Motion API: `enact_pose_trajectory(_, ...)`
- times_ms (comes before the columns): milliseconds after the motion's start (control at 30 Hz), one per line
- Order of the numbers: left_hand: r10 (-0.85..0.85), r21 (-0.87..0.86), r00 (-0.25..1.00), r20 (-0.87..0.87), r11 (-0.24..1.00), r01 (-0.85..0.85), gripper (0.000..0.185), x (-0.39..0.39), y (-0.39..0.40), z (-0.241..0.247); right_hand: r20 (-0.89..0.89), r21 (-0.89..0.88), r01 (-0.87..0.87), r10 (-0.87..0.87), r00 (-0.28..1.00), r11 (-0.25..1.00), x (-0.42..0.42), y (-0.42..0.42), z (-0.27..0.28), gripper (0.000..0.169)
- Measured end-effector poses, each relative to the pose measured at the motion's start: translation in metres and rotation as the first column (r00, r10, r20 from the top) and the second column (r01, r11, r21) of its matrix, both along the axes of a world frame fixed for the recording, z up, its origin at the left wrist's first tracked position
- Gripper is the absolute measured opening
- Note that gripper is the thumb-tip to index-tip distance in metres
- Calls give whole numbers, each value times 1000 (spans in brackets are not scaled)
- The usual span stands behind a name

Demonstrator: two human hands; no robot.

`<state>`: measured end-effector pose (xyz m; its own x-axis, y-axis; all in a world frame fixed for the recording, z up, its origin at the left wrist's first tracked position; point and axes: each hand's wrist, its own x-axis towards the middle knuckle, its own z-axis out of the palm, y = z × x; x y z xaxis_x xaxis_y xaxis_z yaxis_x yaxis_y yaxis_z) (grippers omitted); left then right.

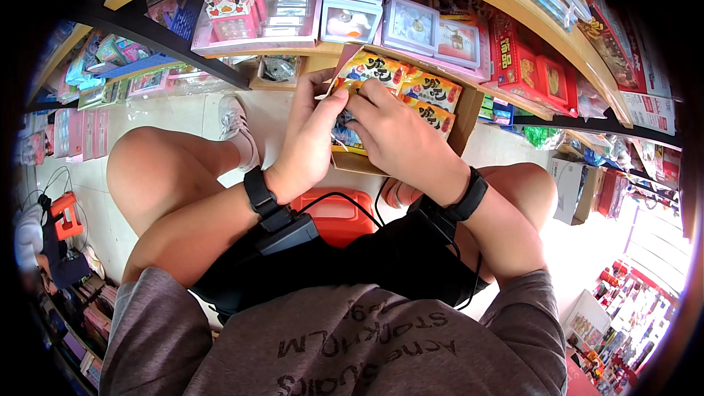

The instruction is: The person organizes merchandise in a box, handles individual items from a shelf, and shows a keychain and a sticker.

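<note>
An open cardboard box (472,121) holds several printed orange-and-yellow packets (432,91) and sits just beyond my knees. My left hand (308,135) grips its left side, fingers behind the wall and thumb over the edge. Inside that edge, the curled fingers of my right hand (399,126) pinch a packet (352,87), close to the left thumb. My fingers hide most of this packet. A thin white strip (340,144) shows below the hands, beside a blue-and-yellow printed surface. Each wrist wears a black strap with a device.
A wooden shelf (330,52) ahead carries boxed trinkets, clear-lidded cases (410,25) and a red box (528,66). An orange-red plastic stool (335,214) is between my legs. Cartons (569,190) stand at right. Another person (60,253) is at far left by a red stool (67,215).
</note>
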<state>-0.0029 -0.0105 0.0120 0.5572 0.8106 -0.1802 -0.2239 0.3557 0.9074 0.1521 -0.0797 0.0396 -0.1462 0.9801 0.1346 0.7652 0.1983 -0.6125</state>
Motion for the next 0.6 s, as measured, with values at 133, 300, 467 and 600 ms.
enact_pose_trajectory(133, -9, 30, 1000, 12, 1000, 9, 34, 0, 0, -1, -14, -16, -9, 9, 1000, 1000, -3, 1, -1, 33)
enact_pose_trajectory(300, -9, 68, 1000, 13, 998, 8, 35, 1, -1, -6, -44, -40, 19, -21, 999, 999, -4, 0, -2, 36)
enact_pose_trajectory(467, -42, 32, 999, -14, 999, 43, 36, 2, 4, -3, -73, -48, -20, 16, 997, 999, 9, 3, 9, 32)
enact_pose_trajectory(600, -73, -22, 997, -40, 997, 72, 37, 0, 8, 0, -53, -43, 3, -5, 999, 999, 26, -3, 37, 29)
